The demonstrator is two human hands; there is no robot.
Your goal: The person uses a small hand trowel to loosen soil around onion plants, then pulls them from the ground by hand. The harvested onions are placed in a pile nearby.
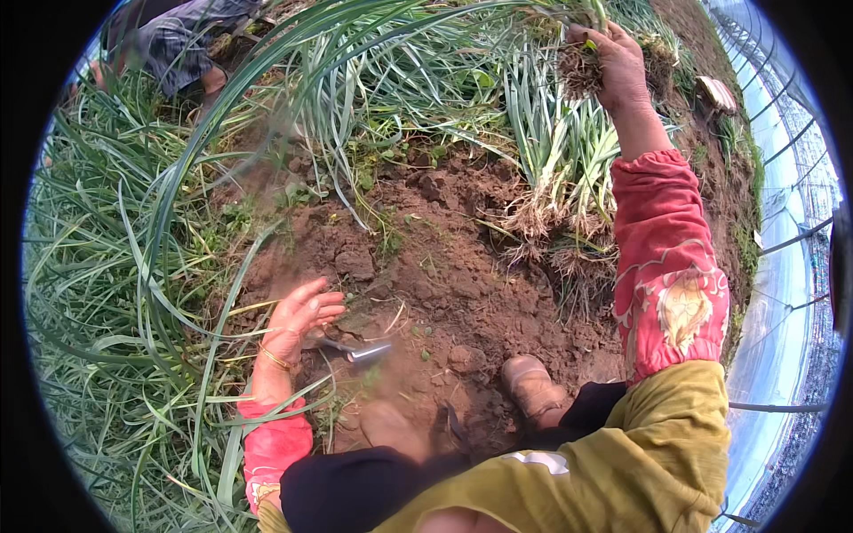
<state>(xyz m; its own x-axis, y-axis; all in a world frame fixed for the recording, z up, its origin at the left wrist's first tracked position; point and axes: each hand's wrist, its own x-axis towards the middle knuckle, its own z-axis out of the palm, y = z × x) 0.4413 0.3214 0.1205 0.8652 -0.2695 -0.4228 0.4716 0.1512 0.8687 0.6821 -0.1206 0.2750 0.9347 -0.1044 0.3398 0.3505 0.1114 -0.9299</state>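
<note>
My right hand [616,66] is raised at the upper right, closed round the base of a bunch of long green leafy plants with roots [578,70]. The leaves of that bunch arch across the upper left. My left hand [303,316] is at the lower left, fingers apart and holding nothing, beside long green leaves. A metal tool [366,352] lies low to the right of that hand; its full shape is hidden or blurred. Below my right hand, uprooted plants with pale stems [550,180] and bare roots rest on the brown soil [426,266].
Dense green leaves [100,320] stand along the left. Another person's leg in checked trousers [176,56] is at the upper left. My shoe [530,386] rests on the soil. Plastic sheeting on a curved frame [786,266] runs along the right, near a striped object [716,94].
</note>
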